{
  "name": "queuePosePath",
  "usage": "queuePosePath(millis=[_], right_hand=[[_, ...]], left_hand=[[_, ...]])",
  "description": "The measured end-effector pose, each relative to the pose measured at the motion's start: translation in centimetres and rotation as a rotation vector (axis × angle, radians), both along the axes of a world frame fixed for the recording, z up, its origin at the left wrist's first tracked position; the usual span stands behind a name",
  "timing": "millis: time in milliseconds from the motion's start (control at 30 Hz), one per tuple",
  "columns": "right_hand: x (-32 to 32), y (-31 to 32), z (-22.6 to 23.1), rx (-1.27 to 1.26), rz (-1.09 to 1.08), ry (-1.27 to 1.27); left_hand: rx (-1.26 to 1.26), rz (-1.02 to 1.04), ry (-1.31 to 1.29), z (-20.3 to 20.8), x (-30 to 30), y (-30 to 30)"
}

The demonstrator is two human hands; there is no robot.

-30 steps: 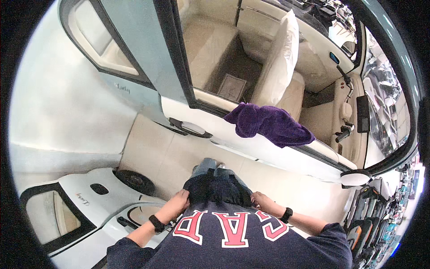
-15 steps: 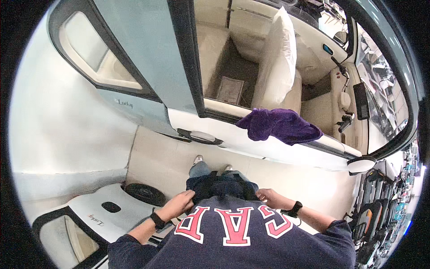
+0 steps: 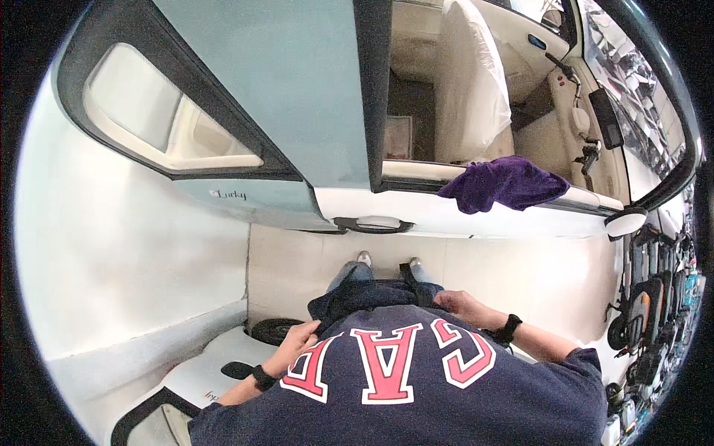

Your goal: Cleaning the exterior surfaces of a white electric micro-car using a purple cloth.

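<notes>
At my waist hangs a bunched dark cloth (image 3: 364, 295) with a strap dangling from it; I cannot tell whether it is an apron or a garment. My left hand (image 3: 299, 339) pinches its left edge beside my navy shirt (image 3: 335, 424). On the other side, my right hand (image 3: 462, 306) has its fingers curled in at the cloth's right edge; the fingertips are partly hidden. A purple towel (image 3: 506, 183) is draped over the window sill of the light blue vehicle (image 3: 290, 82) in front of me, out of touch of both hands.
The vehicle's door handle (image 3: 372, 224) and side mirror (image 3: 626, 222) stick out ahead. Inside is a plastic-covered seat (image 3: 472, 89). A white wall (image 3: 134, 253) stands at left, another small vehicle (image 3: 197, 368) at lower left. Several parked scooters (image 3: 645, 297) line the right.
My view has swung, so the vehicle and towel sit farther right and higher in it. Both hands stay at the waist cloth.
</notes>
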State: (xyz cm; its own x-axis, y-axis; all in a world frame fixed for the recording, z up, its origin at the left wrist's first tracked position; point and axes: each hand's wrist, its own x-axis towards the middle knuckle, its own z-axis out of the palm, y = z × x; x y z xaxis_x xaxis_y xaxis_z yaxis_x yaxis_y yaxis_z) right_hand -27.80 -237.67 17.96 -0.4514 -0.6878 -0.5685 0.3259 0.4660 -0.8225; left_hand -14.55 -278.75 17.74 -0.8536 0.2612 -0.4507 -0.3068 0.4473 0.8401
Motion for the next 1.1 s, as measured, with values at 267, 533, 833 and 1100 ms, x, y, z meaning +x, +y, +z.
queuePosePath(millis=[267, 533, 833, 1100], right_hand=[[4.8, 0.7, -0.2, -0.083, -0.034, -0.06], [11.2, 1.1, 0.1, -0.028, -0.444, -0.079], [12.2, -1.2, -1.7, -0.071, -0.595, -0.017], [9.4, -2.8, -3.6, -0.018, -0.602, -0.222]], left_hand=[[0.064, -0.182, -0.045, 1.2, -3.8, -1.7], [0.125, -0.67, 0.135, 0.0, -10.5, -0.7], [0.056, -0.782, 0.063, 0.5, -12.4, 0.2], [0.137, -0.514, -0.224, -1.3, -11.9, 0.5]])
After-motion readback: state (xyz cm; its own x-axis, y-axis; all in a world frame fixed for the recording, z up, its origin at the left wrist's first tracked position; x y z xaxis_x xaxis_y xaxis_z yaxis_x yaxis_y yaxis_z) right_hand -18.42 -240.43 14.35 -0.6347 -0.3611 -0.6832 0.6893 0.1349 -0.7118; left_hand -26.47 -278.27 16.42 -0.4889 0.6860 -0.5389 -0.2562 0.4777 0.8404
